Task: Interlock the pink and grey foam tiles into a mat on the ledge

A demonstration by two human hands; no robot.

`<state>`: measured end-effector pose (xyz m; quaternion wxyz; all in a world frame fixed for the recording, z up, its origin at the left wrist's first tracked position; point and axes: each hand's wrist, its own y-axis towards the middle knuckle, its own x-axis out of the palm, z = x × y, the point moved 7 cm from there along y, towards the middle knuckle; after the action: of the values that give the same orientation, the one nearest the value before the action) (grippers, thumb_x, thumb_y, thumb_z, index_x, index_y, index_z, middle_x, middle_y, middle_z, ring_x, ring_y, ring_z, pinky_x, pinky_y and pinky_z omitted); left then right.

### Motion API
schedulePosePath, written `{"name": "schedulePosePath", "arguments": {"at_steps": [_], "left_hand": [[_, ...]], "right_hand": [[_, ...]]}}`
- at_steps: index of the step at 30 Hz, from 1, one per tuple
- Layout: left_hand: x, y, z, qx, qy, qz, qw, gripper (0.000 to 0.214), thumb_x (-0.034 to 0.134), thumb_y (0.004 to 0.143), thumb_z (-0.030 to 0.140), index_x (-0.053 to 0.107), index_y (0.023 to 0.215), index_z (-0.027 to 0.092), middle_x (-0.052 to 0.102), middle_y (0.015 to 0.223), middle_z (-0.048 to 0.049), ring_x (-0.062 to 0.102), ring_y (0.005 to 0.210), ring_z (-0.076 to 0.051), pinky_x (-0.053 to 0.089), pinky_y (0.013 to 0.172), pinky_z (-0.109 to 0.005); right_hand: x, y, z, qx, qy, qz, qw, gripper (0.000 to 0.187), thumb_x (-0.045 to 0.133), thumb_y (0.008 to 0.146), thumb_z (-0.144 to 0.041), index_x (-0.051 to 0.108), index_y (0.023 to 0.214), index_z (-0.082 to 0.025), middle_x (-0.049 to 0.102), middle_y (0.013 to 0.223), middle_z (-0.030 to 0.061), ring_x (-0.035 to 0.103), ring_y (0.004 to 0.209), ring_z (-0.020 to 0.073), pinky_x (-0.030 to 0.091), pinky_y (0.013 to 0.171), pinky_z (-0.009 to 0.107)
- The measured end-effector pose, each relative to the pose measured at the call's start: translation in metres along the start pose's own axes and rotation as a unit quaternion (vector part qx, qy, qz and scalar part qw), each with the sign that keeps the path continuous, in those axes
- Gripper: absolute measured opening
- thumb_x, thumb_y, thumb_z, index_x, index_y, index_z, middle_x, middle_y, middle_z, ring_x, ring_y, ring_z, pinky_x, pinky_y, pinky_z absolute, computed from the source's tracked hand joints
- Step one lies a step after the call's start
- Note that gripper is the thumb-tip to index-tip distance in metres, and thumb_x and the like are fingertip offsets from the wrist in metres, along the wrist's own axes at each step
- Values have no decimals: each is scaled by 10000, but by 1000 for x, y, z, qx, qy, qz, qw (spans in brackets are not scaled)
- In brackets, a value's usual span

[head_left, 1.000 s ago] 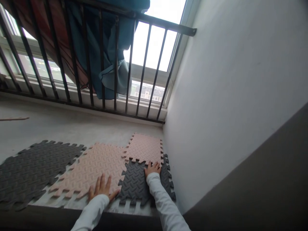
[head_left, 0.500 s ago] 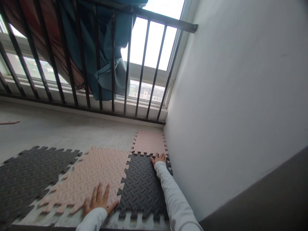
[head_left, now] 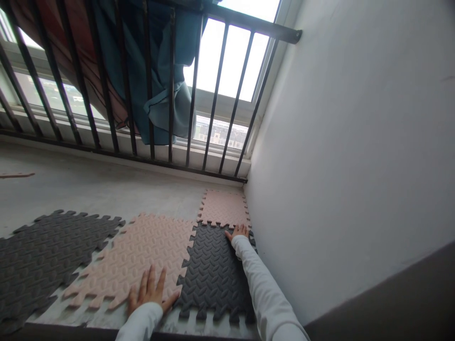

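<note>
My left hand point(head_left: 151, 291) lies spread on the near right corner of a pink foam puzzle mat point(head_left: 142, 255), its thumb close to the seam with a dark grey foam puzzle mat point(head_left: 213, 270). Farther off, my right hand point(head_left: 239, 231) rests with fingers stretched at the far edge of that dark mat. Its fingertips reach the border with a smaller-looking pink foam mat point(head_left: 223, 207) in the corner by the wall. The two pink mats and the dark one meet along toothed edges. Neither hand grips anything.
Another dark mat point(head_left: 57, 255) lies at the left, with a gap beside the pink one. A white wall point(head_left: 337, 156) rises along the right. Black railings point(head_left: 170, 163) with blue cloth point(head_left: 170, 109) behind them stand at the back. A thin pink strip point(head_left: 17, 175) lies on the grey floor.
The view has shifted slightly. Both hands stay spread in nearly the same places on the mats, and the mats keep their arrangement.
</note>
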<state>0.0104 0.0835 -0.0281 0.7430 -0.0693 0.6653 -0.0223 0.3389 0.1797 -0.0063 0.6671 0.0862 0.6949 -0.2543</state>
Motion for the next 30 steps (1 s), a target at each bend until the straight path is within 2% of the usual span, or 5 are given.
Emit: {"name": "schedulePosePath", "arguments": {"at_steps": [5,11,16,20,30], "left_hand": [[1,1,0,7,-31,-6,999,760,418,645,637,325,1289,244,189,1426,-95,136,1297,-275,82,1014,-496],[-3,-1,1,-2,-11,-3,1000,754,405,644,644,324,1285,256,191,1428,-78,152,1296,-248,86,1018,-472],[-4,-2,2,-4,-10,0,1000,738,419,645,619,326,1283,260,193,1427,-75,157,1294,-245,89,1016,-470],[-3,-2,2,-12,-6,2,1000,738,420,641,619,323,1283,268,186,1429,-65,152,1296,-243,82,1019,-465],[0,-1,2,-2,-23,6,1000,735,426,641,616,327,1281,267,190,1428,-75,136,1300,-248,60,1020,-480]], "right_hand": [[3,-8,-23,-85,10,-5,996,789,211,785,-595,126,1350,-50,89,1428,134,75,1308,231,78,1048,383],[-9,-6,-35,-76,-2,-27,997,770,257,782,-584,243,1320,-35,237,1385,166,212,1274,245,126,1044,391],[-10,-18,-73,-174,-5,-1,985,769,240,785,-583,174,1343,-58,136,1416,140,120,1304,214,94,1056,373],[-9,-22,-93,-165,-47,-35,985,836,279,735,-644,300,1297,-25,266,1363,198,203,1275,272,55,1052,418],[-12,-13,-119,-163,0,-27,986,788,230,769,-615,292,1303,-40,276,1365,179,232,1267,248,93,1052,391]]}}
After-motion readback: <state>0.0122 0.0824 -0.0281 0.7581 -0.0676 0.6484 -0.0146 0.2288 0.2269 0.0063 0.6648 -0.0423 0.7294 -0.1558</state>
